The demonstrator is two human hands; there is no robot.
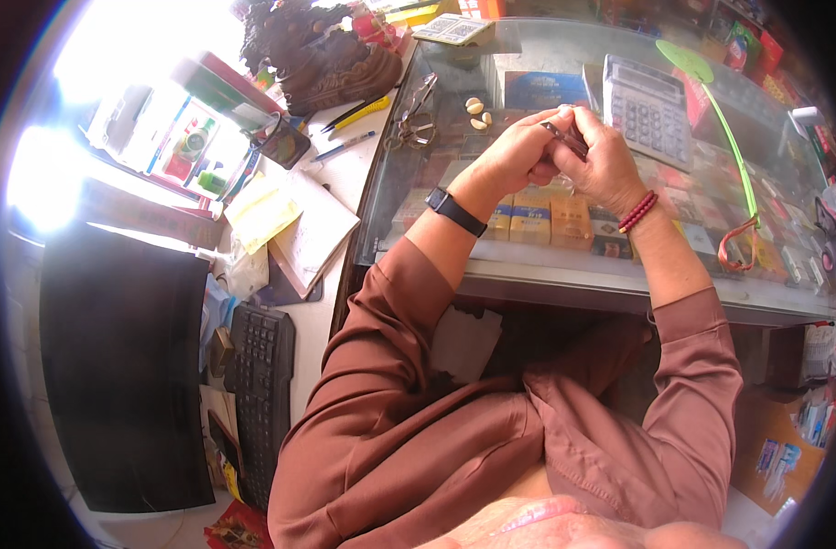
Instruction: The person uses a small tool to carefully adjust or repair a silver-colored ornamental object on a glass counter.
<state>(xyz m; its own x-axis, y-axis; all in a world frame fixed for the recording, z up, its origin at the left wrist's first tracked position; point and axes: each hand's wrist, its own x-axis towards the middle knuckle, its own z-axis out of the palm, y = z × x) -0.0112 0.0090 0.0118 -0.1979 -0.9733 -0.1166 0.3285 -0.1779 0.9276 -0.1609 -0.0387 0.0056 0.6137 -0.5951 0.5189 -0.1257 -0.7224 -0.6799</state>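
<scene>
My hands meet above the glass counter [528, 57]. A small dark shiny metal tool, which looks like a nail clipper [566, 137], sits between them. My right hand [608, 165] is closed on it with thumb and fingers. Pressed up against it, my left hand [518, 154] has its fingers curled in; what they hold, if anything, is hidden. Several small pale pieces, like shelled nuts or garlic cloves [475, 106], lie on the glass left of my hands. Beside those rests what looks like a bunch of keys [416, 130]. A large calculator [645, 119] is just right of my right hand.
A green fly swatter [687, 62] lies across the right of the counter; small boxes [530, 220] show under the glass. On the left are a dark carving [331, 69], pens [345, 146], papers [315, 229], a keyboard [260, 393] and a black monitor [120, 366].
</scene>
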